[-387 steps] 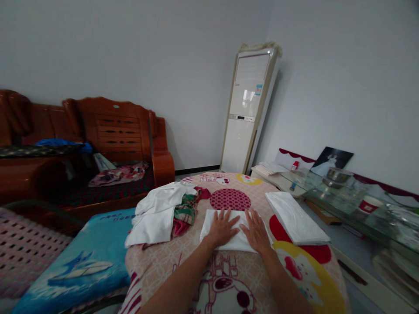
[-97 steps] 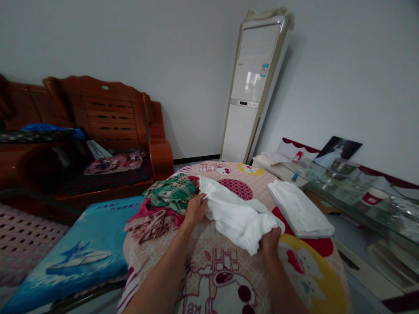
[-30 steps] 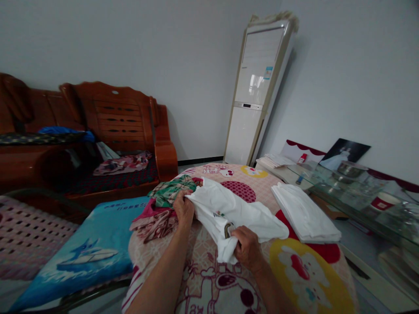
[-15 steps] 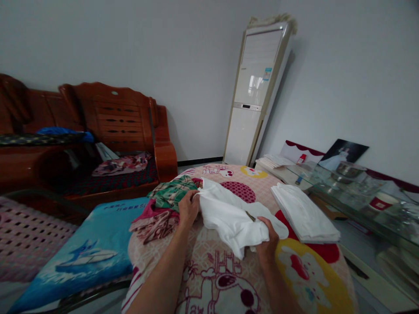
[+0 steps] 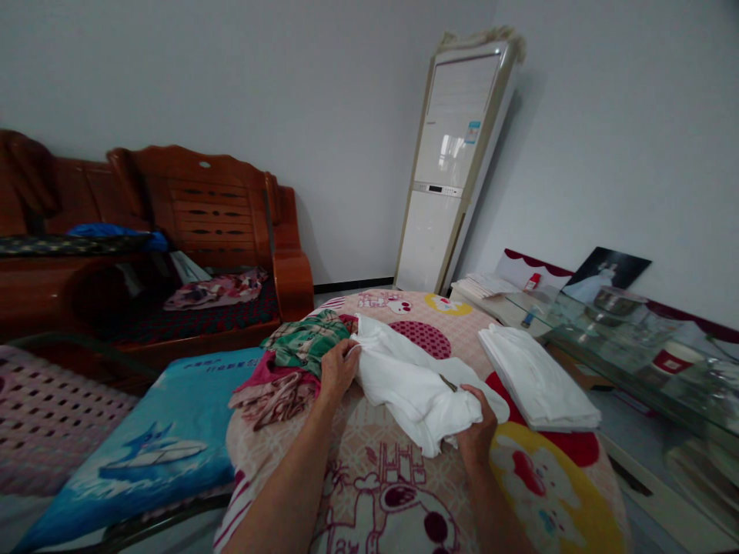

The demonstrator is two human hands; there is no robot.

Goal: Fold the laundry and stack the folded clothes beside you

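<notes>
A crumpled white garment (image 5: 404,377), probably a shirt, with a small dark mark on it, lies across the patterned cloth of the round table (image 5: 369,431). My left hand (image 5: 339,368) pinches its left end. At its lower right, my right hand (image 5: 478,427) is closed around the edge of the same fabric. Left of my left hand rests a heap of clothes: a green checked piece (image 5: 305,342) above a pink, ruffled one (image 5: 277,396). To the right of the garment lies a neat stack of folded white cloth (image 5: 536,377).
A blue printed cushion (image 5: 167,438) and a pink woven chair back (image 5: 58,423) stand at the left. Behind them is a wooden sofa (image 5: 208,208). At the right stands a glass-topped cabinet (image 5: 623,362) with cups. A tall air conditioner (image 5: 439,169) fills the corner.
Both hands have shifted slightly to the right with the white garment still held. The heap and the folded stack look the same.
</notes>
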